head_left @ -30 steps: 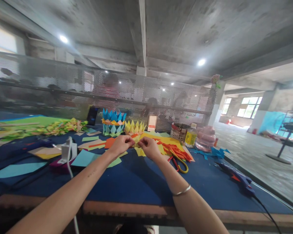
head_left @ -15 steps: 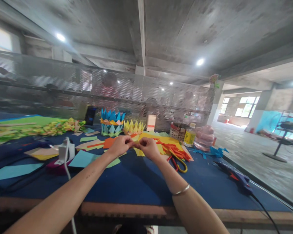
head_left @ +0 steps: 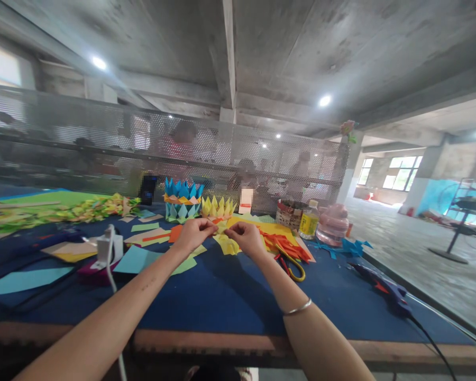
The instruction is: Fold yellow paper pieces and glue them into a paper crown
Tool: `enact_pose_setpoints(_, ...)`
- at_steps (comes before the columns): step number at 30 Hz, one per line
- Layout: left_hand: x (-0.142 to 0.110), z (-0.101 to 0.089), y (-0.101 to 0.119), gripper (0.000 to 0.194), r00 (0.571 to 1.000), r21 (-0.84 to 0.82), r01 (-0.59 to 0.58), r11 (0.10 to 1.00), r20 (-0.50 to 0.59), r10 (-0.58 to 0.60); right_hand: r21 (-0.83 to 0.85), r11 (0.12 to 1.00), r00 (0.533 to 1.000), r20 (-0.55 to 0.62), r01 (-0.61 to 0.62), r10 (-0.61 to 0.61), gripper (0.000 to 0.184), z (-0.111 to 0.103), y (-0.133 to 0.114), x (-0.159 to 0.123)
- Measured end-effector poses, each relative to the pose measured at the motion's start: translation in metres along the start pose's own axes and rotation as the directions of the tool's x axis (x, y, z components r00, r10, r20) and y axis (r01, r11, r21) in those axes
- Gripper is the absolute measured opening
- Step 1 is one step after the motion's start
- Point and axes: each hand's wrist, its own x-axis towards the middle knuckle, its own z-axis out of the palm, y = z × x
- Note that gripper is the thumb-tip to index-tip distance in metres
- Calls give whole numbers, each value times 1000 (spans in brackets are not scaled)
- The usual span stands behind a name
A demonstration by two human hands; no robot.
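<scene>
- The left hand (head_left: pixel 199 233) is nearly closed, thumb and forefinger pinched on a small yellow paper piece (head_left: pixel 221 228) held just above the table.
- The right hand (head_left: pixel 246 237) faces it, fingers curled and thumb against forefinger, seemingly on the same piece's other side; the fold itself is too small to read.
- Loose yellow papers (head_left: pixel 227 245) lie just below the fingertips, on the near side.
- What looks done: beyond the hands stands a blue-topped spiked paper ring (head_left: pixel 183 189) with an orange band and pale blue lower part, and beside it a lower yellow spiked paper ring (head_left: pixel 218 208). Whether either is complete, I cannot tell.
- What looks left: the held piece seems mid-shaping, apart from both rings. Orange paper strips (head_left: pixel 289 246) lie piled right of the hands, and a light blue sheet (head_left: pixel 137 259) lies flat to the left.
- Scissors (head_left: pixel 297 270) rest by the orange pile and a glue gun (head_left: pixel 384 287) lies at far right, neither in hand.
</scene>
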Motion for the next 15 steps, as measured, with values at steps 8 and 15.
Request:
enact_pose_setpoints(8, 2, -1, -5, 19, 1000, 41, 30, 999, 3, -31, -30, 999, 999, -30, 17, -18, 8, -1, 8, 3)
enact_pose_setpoints(15, 7, 1, -14, 16, 995, -108, 92, 990, 37, -88, -36, 999, 998, -56, 32, -34, 9, 1, 20, 9)
